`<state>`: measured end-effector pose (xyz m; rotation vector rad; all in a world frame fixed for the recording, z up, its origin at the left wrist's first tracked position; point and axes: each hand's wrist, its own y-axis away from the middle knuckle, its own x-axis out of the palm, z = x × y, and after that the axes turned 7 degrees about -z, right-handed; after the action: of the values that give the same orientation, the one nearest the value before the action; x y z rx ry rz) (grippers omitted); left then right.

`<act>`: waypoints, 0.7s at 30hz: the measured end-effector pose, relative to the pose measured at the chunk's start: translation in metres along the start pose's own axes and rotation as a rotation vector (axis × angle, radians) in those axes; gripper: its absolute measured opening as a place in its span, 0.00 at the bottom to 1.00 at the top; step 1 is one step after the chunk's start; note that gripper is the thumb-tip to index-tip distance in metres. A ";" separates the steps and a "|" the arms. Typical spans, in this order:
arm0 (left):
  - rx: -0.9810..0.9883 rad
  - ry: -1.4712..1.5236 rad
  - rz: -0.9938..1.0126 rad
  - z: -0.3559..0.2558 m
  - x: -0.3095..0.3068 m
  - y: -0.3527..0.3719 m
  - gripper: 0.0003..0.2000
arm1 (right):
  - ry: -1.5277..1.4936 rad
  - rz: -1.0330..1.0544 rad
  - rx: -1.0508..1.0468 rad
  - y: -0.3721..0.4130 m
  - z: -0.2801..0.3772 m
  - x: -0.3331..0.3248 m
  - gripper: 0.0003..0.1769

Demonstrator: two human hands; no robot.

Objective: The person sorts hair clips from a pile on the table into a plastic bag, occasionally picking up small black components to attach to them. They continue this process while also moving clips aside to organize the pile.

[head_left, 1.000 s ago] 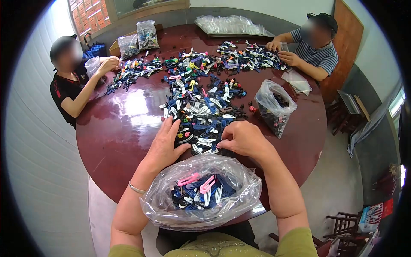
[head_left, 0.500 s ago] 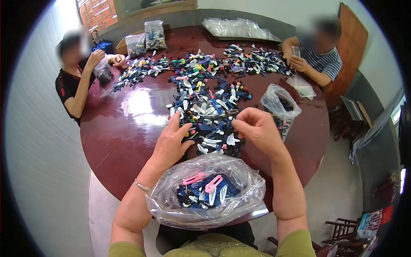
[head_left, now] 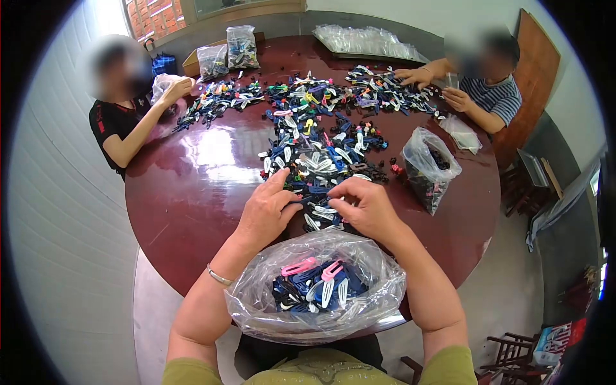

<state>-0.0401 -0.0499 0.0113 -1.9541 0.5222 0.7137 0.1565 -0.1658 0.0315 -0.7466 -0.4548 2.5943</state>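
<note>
A dense pile of snap hair clips [head_left: 319, 162], mostly navy, black and white, runs down the table toward me. My left hand [head_left: 264, 208] is at the pile's near left edge, with a dark blue hair clip [head_left: 299, 201] pinched at its thumb and fingers. Opposite it, my right hand [head_left: 367, 206] has thumb and index finger drawn together over the clips. Whatever sits in that pinch is too small to make out. In front of my body stands an open clear plastic bag [head_left: 250, 305] holding navy, white and two pink clips.
The round red table [head_left: 186, 212] carries an open bag of dark pieces [head_left: 431, 163] at right. Two filled bags [head_left: 242, 48] and a stack of clear bags [head_left: 366, 43] stand at the back. One person [head_left: 119, 115] sits left, another [head_left: 487, 93] right, both by the clips.
My right hand has moved left and slightly down, closer to my left hand. A dark blue clip now shows at my left fingers. The right-hand person's hand reaches onto the clips.
</note>
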 end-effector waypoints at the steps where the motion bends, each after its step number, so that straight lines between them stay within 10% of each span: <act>1: 0.000 0.014 -0.008 -0.001 0.000 0.000 0.09 | 0.030 -0.005 -0.075 0.000 -0.004 0.005 0.11; 12: 0.123 0.108 0.014 0.001 0.004 0.000 0.08 | 0.052 0.038 -0.244 -0.004 -0.013 0.021 0.08; 21: 0.043 0.081 0.081 -0.001 0.001 0.000 0.08 | -0.255 -0.063 0.237 -0.006 0.003 0.008 0.07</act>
<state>-0.0389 -0.0505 0.0108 -1.9362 0.6638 0.6703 0.1500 -0.1576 0.0331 -0.3190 -0.2317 2.6329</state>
